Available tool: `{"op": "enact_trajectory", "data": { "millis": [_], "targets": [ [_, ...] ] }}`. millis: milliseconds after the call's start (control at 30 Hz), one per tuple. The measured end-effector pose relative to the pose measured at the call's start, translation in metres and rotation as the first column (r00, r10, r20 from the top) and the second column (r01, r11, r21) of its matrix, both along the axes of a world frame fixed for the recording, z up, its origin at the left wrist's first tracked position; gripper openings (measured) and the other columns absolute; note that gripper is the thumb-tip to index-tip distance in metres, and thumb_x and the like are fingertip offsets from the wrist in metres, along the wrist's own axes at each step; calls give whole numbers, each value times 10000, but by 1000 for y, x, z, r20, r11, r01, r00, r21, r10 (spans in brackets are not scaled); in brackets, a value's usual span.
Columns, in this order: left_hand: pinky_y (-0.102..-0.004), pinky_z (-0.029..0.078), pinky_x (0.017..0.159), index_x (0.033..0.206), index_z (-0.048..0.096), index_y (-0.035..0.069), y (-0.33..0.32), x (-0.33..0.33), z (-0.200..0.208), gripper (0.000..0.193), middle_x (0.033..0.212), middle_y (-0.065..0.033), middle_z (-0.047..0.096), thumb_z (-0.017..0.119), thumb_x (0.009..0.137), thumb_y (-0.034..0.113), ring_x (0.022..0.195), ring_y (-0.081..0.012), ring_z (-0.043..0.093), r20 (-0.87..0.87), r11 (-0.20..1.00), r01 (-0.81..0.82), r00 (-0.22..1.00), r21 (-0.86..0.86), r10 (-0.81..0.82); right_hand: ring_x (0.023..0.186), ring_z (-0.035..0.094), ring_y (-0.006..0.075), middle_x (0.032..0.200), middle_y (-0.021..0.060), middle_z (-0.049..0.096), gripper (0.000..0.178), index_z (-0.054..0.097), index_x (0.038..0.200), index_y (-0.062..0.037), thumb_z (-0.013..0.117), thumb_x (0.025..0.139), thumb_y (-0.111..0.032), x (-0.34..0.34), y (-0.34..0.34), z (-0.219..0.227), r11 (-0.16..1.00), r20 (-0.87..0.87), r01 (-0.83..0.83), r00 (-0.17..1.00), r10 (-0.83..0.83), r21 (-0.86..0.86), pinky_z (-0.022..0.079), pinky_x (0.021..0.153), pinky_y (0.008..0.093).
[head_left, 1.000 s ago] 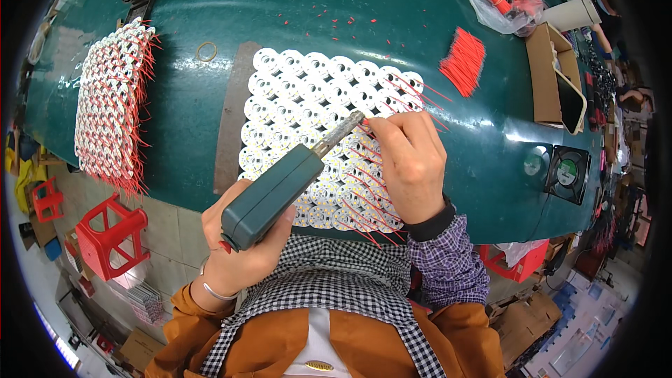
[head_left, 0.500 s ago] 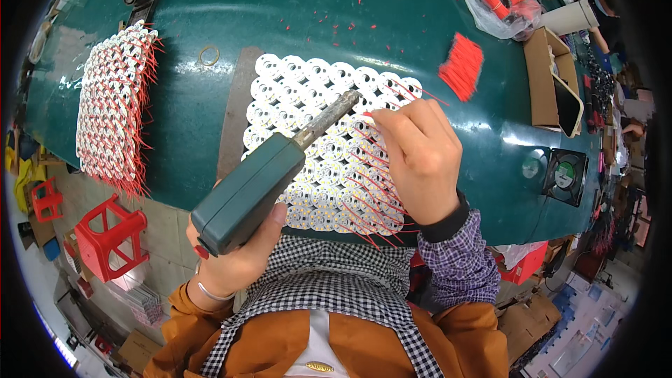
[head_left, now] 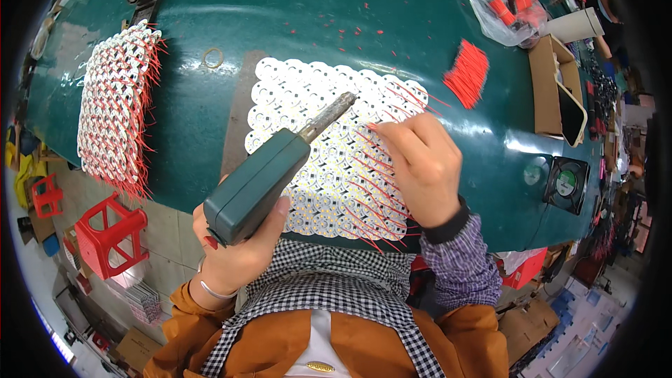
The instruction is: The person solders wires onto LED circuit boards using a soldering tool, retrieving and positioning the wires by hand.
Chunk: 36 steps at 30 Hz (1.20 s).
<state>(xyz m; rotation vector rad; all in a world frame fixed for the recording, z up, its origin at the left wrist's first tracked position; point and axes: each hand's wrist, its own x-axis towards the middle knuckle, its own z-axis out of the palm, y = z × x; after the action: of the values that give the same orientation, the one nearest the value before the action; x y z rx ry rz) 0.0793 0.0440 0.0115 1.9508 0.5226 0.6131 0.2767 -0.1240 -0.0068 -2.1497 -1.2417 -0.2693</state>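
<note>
My left hand [head_left: 245, 259] is wrapped round the dark green body of a soldering gun [head_left: 257, 178]. Its metal tip points up and to the right, over a sheet of round white LED boards [head_left: 280, 108]; whether it touches a board I cannot tell. Red wires [head_left: 381, 199] stick out from the boards along the sheet's right side. Just right of the tip, my right hand [head_left: 428, 168] is closed in a pinch over the sheet, with a short red wire end showing at the fingertips.
A stack of wired boards [head_left: 115, 105] stands at the left on the green table [head_left: 280, 0]. To the right lie a bundle of cut red wires [head_left: 467, 73], a plastic bag of red wire [head_left: 507, 7], a cardboard box [head_left: 546, 84] and a small fan [head_left: 565, 183]. Red stools [head_left: 112, 234] are on the floor.
My right fingertips have come slightly toward me, away from the gun's tip. The soldering gun's body has shifted a little to the right in my left hand's grip.
</note>
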Motion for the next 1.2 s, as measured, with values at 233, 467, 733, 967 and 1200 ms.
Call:
{"op": "enact_trajectory", "data": {
  "millis": [233,467,733,967,1200],
  "targets": [
    [-288,502,570,925,742,2,5,-1,5,192,777,-51,707,838,760,26,593,-163,648,-2,988,21,1000,153,-21,684,636,245,770,97,616,164,741,908,-24,766,781,76,17,10,53,998,-34,-54,998,53,-39,481,592,350],
    [-274,491,571,954,734,-15,3,1,6,206,809,-69,702,825,770,3,632,-142,646,6,998,-44,999,-44,44,696,607,263,752,74,541,125,704,882,-58,748,787,11,15,20,-5,999,-64,-18,998,20,28,483,601,400],
    [-268,497,615,975,717,-34,5,3,8,213,873,-89,693,793,776,-45,698,-140,644,-34,995,23,999,-100,-26,706,614,246,754,64,547,158,707,894,-61,747,766,24,10,21,-14,999,-41,-22,999,24,47,496,611,391],
    [-267,489,616,975,715,-41,3,7,10,206,862,-83,682,782,780,-51,694,-139,635,-32,994,27,999,-107,-30,717,611,246,769,72,540,194,695,898,-52,692,724,32,10,21,-13,999,-8,-33,999,33,27,501,624,384],
    [-271,469,595,964,719,-32,2,8,10,193,839,-80,665,777,781,-51,672,-140,613,-51,994,38,998,-103,-43,715,617,254,771,72,583,165,733,922,-50,773,783,29,11,19,-14,1000,-25,-23,999,23,3,495,634,385]
  ]
}}
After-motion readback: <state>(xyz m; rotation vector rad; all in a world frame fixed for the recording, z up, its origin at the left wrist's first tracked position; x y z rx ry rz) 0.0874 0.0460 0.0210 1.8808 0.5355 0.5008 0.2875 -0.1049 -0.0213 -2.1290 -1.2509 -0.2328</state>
